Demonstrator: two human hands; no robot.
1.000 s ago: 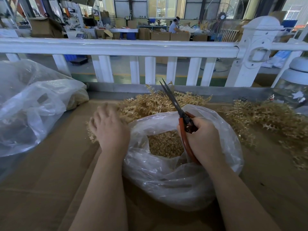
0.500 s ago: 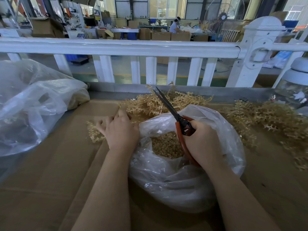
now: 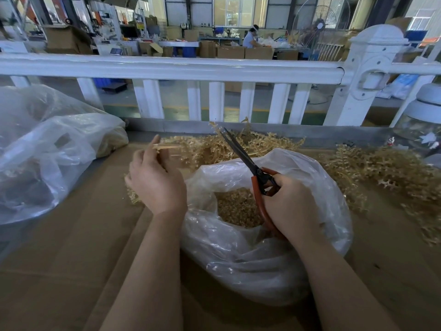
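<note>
Tan spiky plastic sprig (image 3: 167, 146), pinched in your left grip (image 3: 156, 185) above the table (image 3: 59, 259), left of the clear bag (image 3: 262, 271) of cut bits (image 3: 236, 206). Right grip (image 3: 291, 206) wraps the orange-handled scissors (image 3: 241, 151), blades nearly together, over the bag mouth. Sprig heaps (image 3: 393, 168) crowd the far edge below the white railing (image 3: 191, 68). Cardboard top near you.
</note>
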